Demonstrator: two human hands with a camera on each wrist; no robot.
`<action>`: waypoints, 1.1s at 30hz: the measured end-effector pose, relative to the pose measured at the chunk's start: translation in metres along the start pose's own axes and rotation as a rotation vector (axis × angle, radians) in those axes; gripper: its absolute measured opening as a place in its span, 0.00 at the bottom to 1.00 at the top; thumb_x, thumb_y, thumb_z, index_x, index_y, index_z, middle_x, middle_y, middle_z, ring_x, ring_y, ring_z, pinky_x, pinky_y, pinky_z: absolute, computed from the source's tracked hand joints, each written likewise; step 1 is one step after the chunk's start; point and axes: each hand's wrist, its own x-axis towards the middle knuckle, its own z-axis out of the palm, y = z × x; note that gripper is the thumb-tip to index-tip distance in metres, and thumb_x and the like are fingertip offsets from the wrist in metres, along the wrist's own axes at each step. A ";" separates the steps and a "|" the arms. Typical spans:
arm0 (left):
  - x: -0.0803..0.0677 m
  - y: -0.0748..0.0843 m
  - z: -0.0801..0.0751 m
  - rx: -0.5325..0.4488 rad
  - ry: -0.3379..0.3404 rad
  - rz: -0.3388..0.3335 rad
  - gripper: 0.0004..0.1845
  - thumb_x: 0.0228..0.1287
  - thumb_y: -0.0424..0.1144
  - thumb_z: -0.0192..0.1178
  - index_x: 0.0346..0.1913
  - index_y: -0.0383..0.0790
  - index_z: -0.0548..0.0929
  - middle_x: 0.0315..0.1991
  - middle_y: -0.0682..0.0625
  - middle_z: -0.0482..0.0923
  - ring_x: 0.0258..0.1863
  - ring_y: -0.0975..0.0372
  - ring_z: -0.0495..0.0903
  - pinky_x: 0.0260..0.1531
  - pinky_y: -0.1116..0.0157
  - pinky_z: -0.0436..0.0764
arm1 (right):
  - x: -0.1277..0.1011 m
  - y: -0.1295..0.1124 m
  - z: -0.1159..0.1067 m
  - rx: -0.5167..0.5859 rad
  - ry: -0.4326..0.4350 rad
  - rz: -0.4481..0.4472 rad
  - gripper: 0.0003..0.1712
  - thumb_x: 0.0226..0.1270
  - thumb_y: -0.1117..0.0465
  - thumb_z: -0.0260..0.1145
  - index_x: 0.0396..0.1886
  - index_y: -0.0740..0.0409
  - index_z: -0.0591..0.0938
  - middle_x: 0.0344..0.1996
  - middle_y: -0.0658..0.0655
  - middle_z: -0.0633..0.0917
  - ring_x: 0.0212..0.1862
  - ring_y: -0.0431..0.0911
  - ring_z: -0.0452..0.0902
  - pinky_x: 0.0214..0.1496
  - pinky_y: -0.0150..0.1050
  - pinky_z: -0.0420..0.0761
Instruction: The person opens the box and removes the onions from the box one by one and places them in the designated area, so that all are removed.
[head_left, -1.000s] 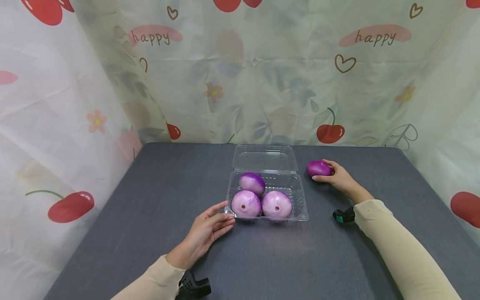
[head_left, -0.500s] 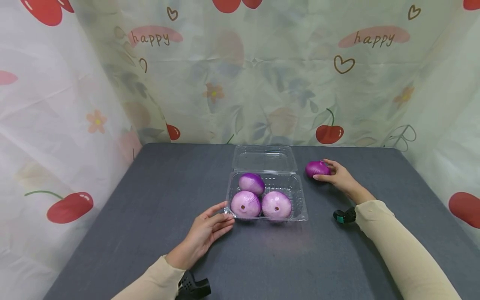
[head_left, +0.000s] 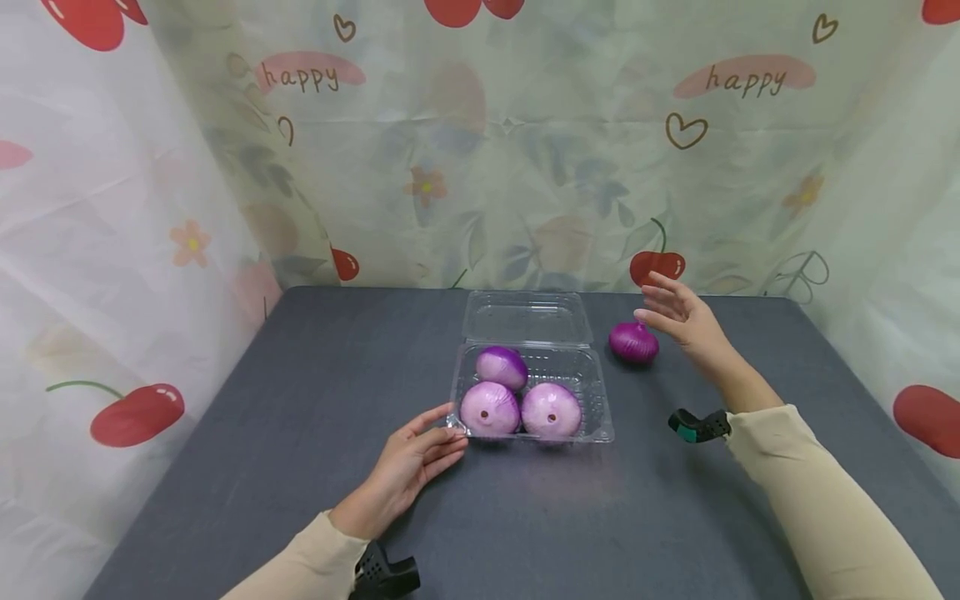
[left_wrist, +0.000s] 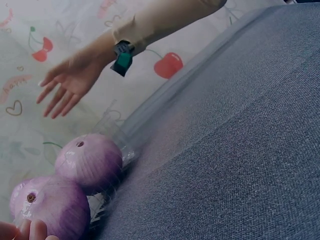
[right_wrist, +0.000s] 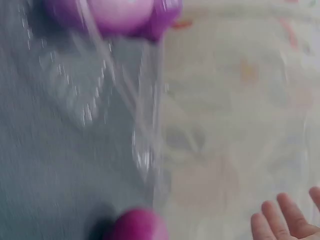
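Note:
A clear plastic clamshell container (head_left: 592, 392) stands with its lid (head_left: 528, 317) raised at the back. Inside are three purple onions: one at the back left (head_left: 502, 367), one at the front left (head_left: 490, 409) and one at the front right (head_left: 552, 411). The left hand (head_left: 405, 467) holds the container's front left corner between its fingers. Right of the container, a darker purple onion (head_left: 634, 343) rests on the table with its pointed tip up. Just above and beside it is the right hand (head_left: 686, 321), fingers spread, holding nothing; the right wrist view is blurred.
A dark grey cloth covers the table (head_left: 337, 358). Behind and at the sides hangs a printed curtain (head_left: 510, 167) close to the table's edges. A black wrist camera (head_left: 386, 573) sits under the left wrist, another (head_left: 697, 425) at the right.
The right hand has let go of the darker onion and lifted up and slightly right, its fingers opening. That onion now stands tip up. The left hand stays at the container's corner.

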 end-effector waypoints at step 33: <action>0.001 -0.001 0.000 -0.008 -0.003 -0.004 0.27 0.66 0.28 0.58 0.67 0.38 0.70 0.34 0.48 0.86 0.37 0.61 0.86 0.45 0.62 0.85 | -0.018 0.004 0.101 -0.230 -0.596 -0.099 0.34 0.63 0.54 0.69 0.67 0.57 0.70 0.63 0.60 0.73 0.60 0.54 0.71 0.62 0.51 0.75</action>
